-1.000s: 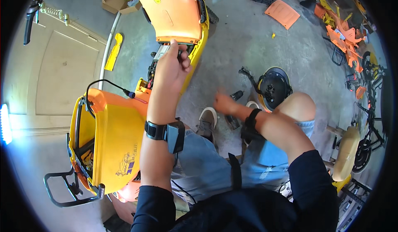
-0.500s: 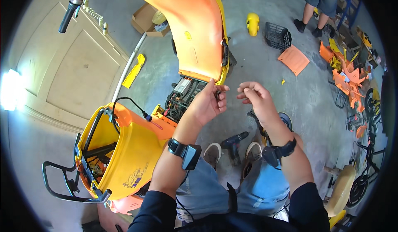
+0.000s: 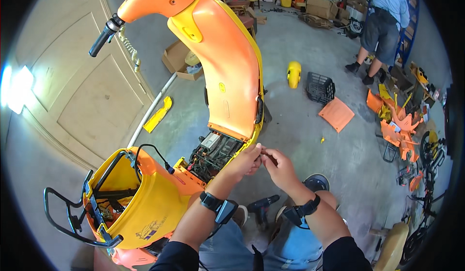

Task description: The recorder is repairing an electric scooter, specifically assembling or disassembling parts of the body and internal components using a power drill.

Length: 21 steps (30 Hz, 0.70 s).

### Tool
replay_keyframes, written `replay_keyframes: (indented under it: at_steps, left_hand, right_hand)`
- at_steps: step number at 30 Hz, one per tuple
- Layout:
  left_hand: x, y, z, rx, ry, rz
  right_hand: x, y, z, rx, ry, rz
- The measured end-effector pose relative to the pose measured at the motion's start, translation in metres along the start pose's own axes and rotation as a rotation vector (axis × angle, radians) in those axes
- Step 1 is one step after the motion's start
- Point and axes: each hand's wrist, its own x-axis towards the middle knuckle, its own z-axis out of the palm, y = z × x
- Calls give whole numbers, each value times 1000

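Observation:
Both hands meet in front of the open floor section of an orange and yellow scooter (image 3: 227,77). My left hand (image 3: 246,161) has its fingers curled and thumb pressed in; whatever lies inside is too small to make out. Touching it at the fingertips, my right hand (image 3: 281,168) is closed in a pinch, its contents hidden too. Just left of my hands, a bay of wiring and dark parts (image 3: 213,154) shows in the scooter's floor. A yellow seat housing (image 3: 160,193) with an open top stands nearer, beside my left forearm.
A cordless drill (image 3: 261,204) stands on the floor between my feet. Farther off are a black crate (image 3: 320,87), an orange panel (image 3: 336,115) and a yellow fender (image 3: 293,74). Orange body parts (image 3: 399,125) pile up at right. Another person (image 3: 382,23) stands at the far right.
My hands, apart before, have come together, the right one moving left to the left hand's fingertips. The view has tilted up, showing more of the room's far end.

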Motion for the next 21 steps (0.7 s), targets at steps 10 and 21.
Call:
replay_keyframes:
  at_steps: [10, 21]
  left_hand:
    - [3, 0, 6, 130, -114, -11]
    - [16, -14, -8, 96, 141, 11]
  right_hand:
    - [-3, -1, -11, 267, -129, 265]
    - [1, 15, -25, 334, 86, 383]
